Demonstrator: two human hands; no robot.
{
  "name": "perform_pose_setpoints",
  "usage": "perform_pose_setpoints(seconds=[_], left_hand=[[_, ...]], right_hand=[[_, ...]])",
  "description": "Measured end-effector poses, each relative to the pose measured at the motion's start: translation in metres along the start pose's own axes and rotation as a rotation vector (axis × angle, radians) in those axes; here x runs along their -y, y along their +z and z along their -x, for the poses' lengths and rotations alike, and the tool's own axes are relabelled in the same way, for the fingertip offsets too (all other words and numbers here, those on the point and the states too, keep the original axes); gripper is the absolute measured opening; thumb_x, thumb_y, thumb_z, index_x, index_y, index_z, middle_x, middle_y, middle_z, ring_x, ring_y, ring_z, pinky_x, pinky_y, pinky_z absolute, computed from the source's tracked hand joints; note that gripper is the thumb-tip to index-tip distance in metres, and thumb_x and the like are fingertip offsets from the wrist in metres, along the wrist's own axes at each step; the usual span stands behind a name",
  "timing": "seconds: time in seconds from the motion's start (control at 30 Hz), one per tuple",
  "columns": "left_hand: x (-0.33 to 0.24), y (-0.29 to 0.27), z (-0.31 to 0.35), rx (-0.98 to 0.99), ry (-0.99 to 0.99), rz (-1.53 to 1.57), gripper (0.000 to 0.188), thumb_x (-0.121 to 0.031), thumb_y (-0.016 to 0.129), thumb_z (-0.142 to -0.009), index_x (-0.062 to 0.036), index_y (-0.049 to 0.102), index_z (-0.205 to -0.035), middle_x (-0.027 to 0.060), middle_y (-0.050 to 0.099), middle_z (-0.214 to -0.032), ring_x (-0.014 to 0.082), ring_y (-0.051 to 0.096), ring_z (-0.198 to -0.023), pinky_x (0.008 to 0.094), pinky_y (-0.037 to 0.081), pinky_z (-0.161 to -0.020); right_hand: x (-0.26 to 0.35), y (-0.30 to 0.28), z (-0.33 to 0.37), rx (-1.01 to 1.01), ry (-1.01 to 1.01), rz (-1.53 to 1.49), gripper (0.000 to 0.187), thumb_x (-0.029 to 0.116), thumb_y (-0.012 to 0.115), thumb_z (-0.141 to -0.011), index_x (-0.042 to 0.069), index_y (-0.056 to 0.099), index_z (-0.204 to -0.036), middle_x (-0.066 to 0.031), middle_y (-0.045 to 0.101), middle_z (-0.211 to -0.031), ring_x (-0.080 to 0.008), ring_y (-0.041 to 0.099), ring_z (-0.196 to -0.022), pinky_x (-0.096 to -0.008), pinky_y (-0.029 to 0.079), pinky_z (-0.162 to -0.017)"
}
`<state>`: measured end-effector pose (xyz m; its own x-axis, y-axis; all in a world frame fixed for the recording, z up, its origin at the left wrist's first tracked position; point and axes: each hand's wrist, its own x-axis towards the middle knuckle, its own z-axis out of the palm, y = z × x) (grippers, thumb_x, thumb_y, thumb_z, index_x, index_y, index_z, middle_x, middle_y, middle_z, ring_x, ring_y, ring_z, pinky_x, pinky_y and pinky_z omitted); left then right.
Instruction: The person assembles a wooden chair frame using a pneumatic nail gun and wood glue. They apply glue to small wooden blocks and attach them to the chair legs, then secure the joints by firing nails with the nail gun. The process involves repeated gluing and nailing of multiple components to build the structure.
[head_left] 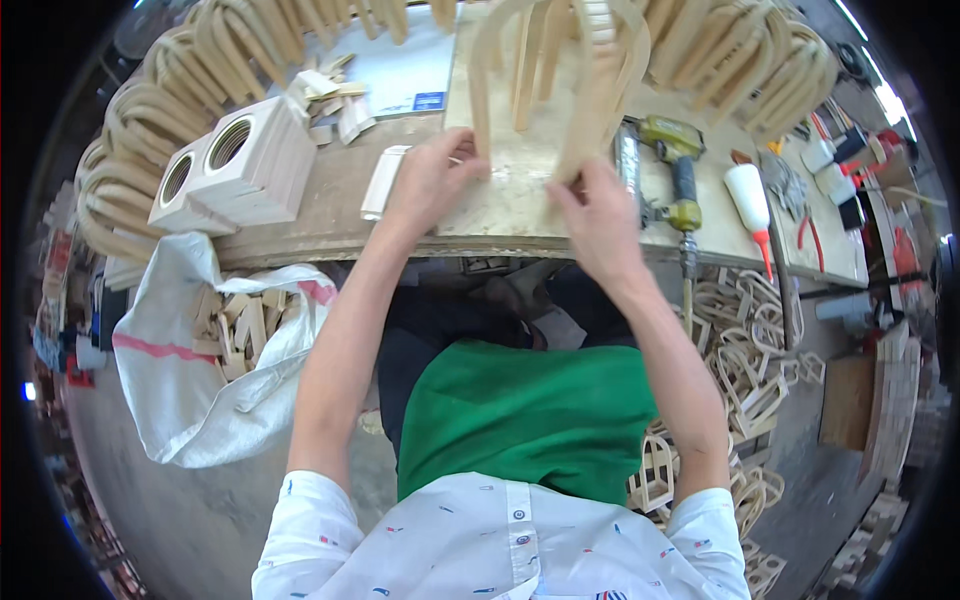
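Note:
A bent-wood arched frame (482, 75) of pale wood stands on the bench in front of me, blurred on its right side. My left hand (435, 180) has its fingers closed at the lower end of the frame's left leg. At the lower end of the right leg, my right hand (603, 220) pinches the wood between thumb and fingers. Behind the near legs, more upright pale wooden legs (525, 75) show. Just left of my left hand lies a small pale wooden block (384, 183). To the right of my right hand rests a yellow-green air tool (672, 140) with a hose.
Rows of bent-wood arches (240, 45) line the bench's far side. Wooden blocks with round holes (250, 165) stand left, near offcuts (335, 95). A glue bottle (747, 195) and red-handled pliers (808, 235) lie right. Below hangs a white sack (170, 400) of scraps; frames (745, 400) are piled at right.

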<state>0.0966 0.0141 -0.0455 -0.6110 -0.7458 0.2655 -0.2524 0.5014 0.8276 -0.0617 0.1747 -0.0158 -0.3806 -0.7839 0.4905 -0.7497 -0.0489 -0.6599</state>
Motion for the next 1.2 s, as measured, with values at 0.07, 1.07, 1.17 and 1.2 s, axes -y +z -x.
perform_pose_setpoints(seconds=[0.07, 1.07, 1.17, 1.2], left_hand=[[-0.009, -0.01, 0.019, -0.02, 0.012, 0.091, 0.032, -0.012, 0.069, -0.08, -0.0002, 0.064, -0.109, 0.0162, 0.067, -0.104, 0.03, 0.064, -0.094, 0.0363, 0.05, -0.085], [-0.062, -0.009, 0.056, 0.38, -0.361, 0.473, 0.028, -0.009, 0.07, -0.084, 0.001, 0.058, -0.108, 0.006, 0.064, -0.097, 0.0126, 0.062, -0.086, 0.0258, 0.05, -0.077], [-0.038, -0.006, 0.038, 0.219, -0.18, 0.271, 0.04, -0.008, 0.07, -0.083, 0.0004, 0.057, -0.12, 0.0069, 0.061, -0.105, 0.0141, 0.062, -0.091, 0.0264, 0.05, -0.082], [-0.034, -0.004, 0.031, 0.215, -0.141, 0.209, 0.041, -0.007, 0.07, -0.083, -0.0003, 0.057, -0.121, 0.0068, 0.06, -0.106, 0.0143, 0.062, -0.091, 0.0267, 0.05, -0.082]], right_hand=[[-0.014, -0.01, -0.004, 0.04, 0.012, -0.01, 0.02, 0.008, 0.069, -0.082, -0.003, 0.054, -0.087, -0.019, 0.057, -0.083, -0.0345, 0.06, -0.075, -0.0398, 0.049, -0.066], [0.003, -0.009, 0.037, 0.17, -0.403, 0.029, 0.02, 0.003, 0.062, -0.078, 0.0, 0.061, -0.098, -0.0144, 0.062, -0.095, -0.0338, 0.063, -0.088, -0.0417, 0.053, -0.073], [-0.019, -0.014, 0.019, 0.113, -0.332, 0.129, 0.015, 0.004, 0.057, -0.08, 0.001, 0.062, -0.094, -0.0152, 0.062, -0.09, -0.0353, 0.063, -0.084, -0.0432, 0.052, -0.07], [-0.016, -0.016, 0.011, 0.112, -0.266, 0.117, 0.012, 0.002, 0.056, -0.08, 0.001, 0.061, -0.091, -0.0161, 0.062, -0.089, -0.0375, 0.063, -0.083, -0.0445, 0.052, -0.07]])
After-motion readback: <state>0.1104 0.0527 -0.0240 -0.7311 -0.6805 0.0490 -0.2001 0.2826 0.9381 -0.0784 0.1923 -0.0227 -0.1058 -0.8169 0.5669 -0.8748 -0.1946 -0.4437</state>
